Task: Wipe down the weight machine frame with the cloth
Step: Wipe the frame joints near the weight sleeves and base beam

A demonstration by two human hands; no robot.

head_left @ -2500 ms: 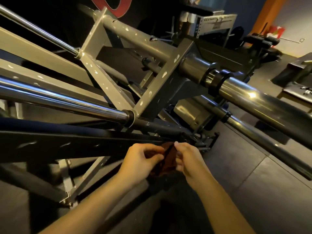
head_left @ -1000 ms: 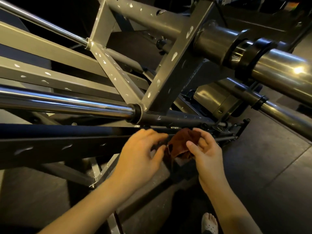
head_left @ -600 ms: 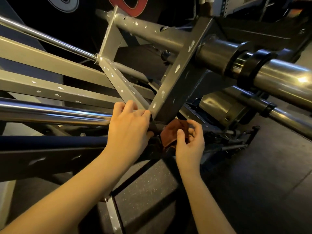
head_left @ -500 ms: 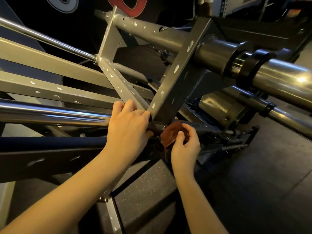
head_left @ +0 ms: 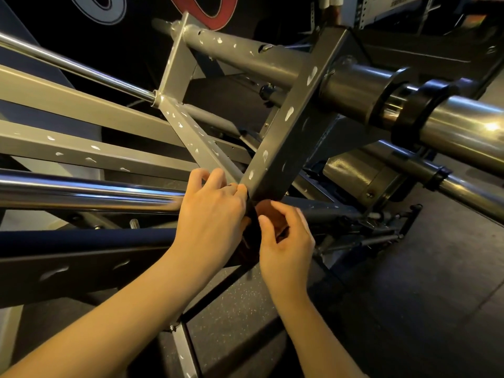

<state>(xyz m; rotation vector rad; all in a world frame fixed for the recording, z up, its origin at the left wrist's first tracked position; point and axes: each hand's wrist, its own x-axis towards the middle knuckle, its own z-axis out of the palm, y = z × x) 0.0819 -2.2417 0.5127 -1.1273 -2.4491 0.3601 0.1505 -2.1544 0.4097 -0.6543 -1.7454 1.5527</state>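
The weight machine frame [head_left: 283, 137] is grey steel with pale chipped spots, crossed by chrome rods. A small reddish-brown cloth [head_left: 268, 214] sits at the joint where the diagonal strut meets the lower chrome rod [head_left: 90, 192]. My right hand [head_left: 283, 241] curls round the cloth and holds it against the dark bar there; most of the cloth is hidden by the fingers. My left hand [head_left: 212, 214] grips the end of the chrome rod right beside the strut, fingers curled over the top.
A thick chrome sleeve with a black collar [head_left: 425, 113] juts out at the upper right. A dark padded bar [head_left: 81, 238] runs below my left hand. Speckled rubber floor [head_left: 436, 296] lies to the right and below.
Both hands rose from below the frame to the joint. My left hand let go of the cloth and took hold of the chrome rod; my right hand carried the cloth up against the bar.
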